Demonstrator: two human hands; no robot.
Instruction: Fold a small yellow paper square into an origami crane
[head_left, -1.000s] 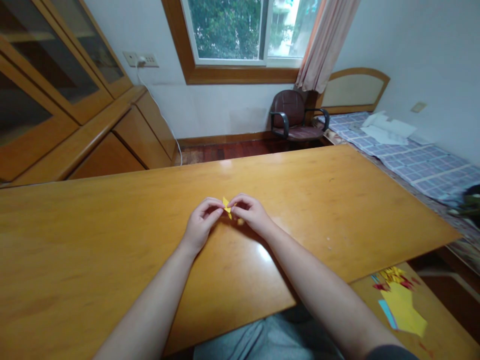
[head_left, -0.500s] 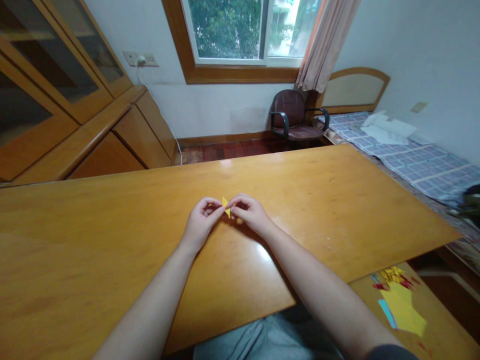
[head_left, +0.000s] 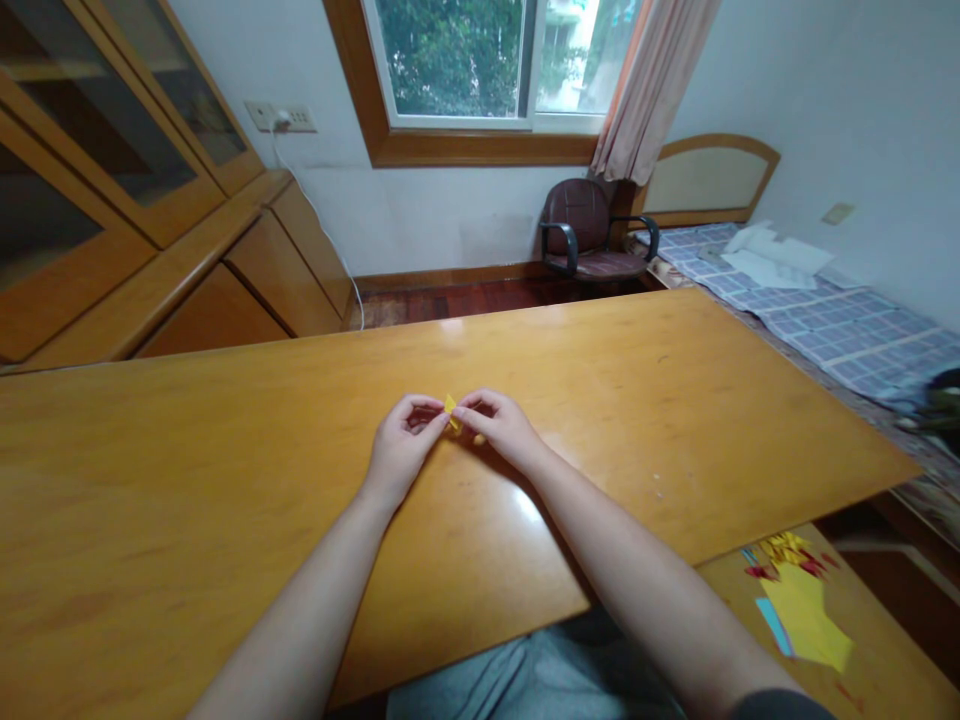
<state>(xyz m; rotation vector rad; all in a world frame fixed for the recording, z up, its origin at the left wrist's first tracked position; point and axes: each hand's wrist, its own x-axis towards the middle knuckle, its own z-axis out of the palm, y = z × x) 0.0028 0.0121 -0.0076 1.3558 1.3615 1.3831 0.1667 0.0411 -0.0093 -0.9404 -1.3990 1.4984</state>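
A small piece of folded yellow paper [head_left: 450, 405] is pinched between my two hands, just above the wooden table [head_left: 225, 480]. My left hand [head_left: 405, 437] grips its left side with thumb and forefinger. From the other side, my right hand [head_left: 499, 428] presses thumb and forefinger together on the paper's right edge. A pointed tip of the paper rises above the fingertips, and a small part shows below them. The fingers hide the rest of its shape.
On a lower surface at the lower right lie a yellow paper sheet [head_left: 806, 620], a blue strip [head_left: 774, 627] and a pile of yellow and red folded pieces [head_left: 784, 550]. Beyond the table stand a brown chair [head_left: 577, 225], a bed [head_left: 832, 320] and a wooden cabinet [head_left: 217, 290].
My right thumb has moved up and in against the yellow paper, closing with the forefinger. Less of the paper's lower point shows. My left hand stays nearly still.
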